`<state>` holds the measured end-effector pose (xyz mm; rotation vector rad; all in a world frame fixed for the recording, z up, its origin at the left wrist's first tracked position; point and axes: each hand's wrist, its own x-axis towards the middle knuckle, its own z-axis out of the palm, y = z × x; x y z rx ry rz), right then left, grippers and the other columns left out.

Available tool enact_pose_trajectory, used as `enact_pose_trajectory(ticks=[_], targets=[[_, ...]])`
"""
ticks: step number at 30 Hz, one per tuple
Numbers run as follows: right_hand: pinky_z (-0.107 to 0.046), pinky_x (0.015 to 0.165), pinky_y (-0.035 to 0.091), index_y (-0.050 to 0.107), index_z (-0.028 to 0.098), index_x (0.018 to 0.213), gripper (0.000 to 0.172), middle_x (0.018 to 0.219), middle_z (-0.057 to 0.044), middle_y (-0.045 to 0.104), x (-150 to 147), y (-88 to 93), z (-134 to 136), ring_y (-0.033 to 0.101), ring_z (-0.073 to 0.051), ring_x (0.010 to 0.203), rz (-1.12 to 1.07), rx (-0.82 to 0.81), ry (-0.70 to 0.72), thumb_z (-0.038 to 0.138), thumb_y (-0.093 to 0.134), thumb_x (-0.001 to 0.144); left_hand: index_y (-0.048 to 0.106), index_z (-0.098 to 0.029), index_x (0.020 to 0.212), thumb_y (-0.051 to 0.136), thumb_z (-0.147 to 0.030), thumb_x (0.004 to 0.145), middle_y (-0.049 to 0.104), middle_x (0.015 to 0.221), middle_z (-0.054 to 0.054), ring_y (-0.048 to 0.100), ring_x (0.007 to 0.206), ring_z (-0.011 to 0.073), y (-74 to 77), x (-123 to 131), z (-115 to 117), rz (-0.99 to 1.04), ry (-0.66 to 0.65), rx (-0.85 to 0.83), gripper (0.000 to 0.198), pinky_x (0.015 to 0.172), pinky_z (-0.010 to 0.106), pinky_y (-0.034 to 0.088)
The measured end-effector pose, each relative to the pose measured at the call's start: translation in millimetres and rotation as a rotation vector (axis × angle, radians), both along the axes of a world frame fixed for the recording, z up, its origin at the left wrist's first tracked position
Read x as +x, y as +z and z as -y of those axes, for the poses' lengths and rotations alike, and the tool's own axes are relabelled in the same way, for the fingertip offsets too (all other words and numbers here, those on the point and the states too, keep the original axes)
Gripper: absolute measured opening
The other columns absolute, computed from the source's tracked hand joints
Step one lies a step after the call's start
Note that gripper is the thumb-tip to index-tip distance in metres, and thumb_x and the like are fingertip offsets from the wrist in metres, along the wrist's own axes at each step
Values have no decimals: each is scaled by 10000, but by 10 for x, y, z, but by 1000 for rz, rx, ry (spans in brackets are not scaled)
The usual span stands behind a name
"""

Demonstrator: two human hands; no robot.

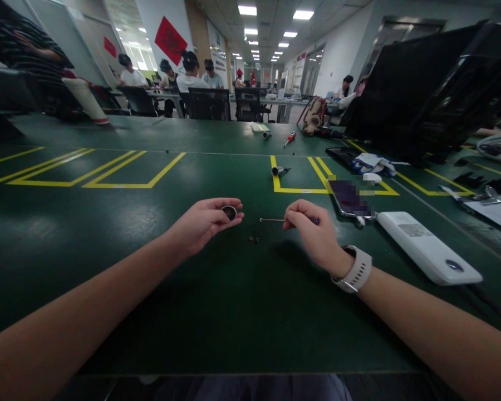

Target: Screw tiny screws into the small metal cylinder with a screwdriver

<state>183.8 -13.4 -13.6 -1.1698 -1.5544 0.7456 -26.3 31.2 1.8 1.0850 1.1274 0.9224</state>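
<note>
My left hand is closed, pinching a small round metal part between thumb and fingers. The part's hollow, dark-centred end faces me. Across from it, my right hand grips a screwdriver by its dark handle, the thin shaft lying level and pointing left. At the shaft's tip sits a tiny light-coloured piece, too small to name. A gap separates that tip from the round part. Just below, two tiny dark pieces lie on the green table.
Farther off lie a metal part with a shaft, a red-handled screwdriver and another small metal part. On the right are a phone, a white power bank, gloves and a clipboard. People sit behind.
</note>
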Motion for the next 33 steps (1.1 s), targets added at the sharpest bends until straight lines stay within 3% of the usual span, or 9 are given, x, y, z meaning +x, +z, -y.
enact_pose_trajectory(ticks=[4,11,23,33], targets=[[-280,621,408,547,187,712,173,683,0,563,-46,23,103,525,-133,653,4,188,44,196,453,856,660,-127,922,478,82,647,646,1098,113,627,1010,222,-5,39,28,40,7,13,390,899,335,548],[-290,671,411,539,150,787,102,737,-38,566,-162,60,206,510,-142,706,333,456,242,122,461,847,663,-110,975,547,63,651,673,1063,108,623,997,200,85,131,166,24,39,-10,385,894,285,506],[-324,707,407,568,103,824,130,803,-89,595,-210,48,239,493,-175,764,617,527,285,135,446,855,663,-124,922,611,-9,610,697,966,69,646,890,173,18,140,181,32,38,41,337,851,291,499],[-327,713,414,569,109,818,152,797,-87,599,-209,49,277,497,-173,755,615,559,296,151,432,867,678,-119,865,659,-96,606,711,881,70,662,775,161,-25,169,188,7,60,67,261,788,291,519]])
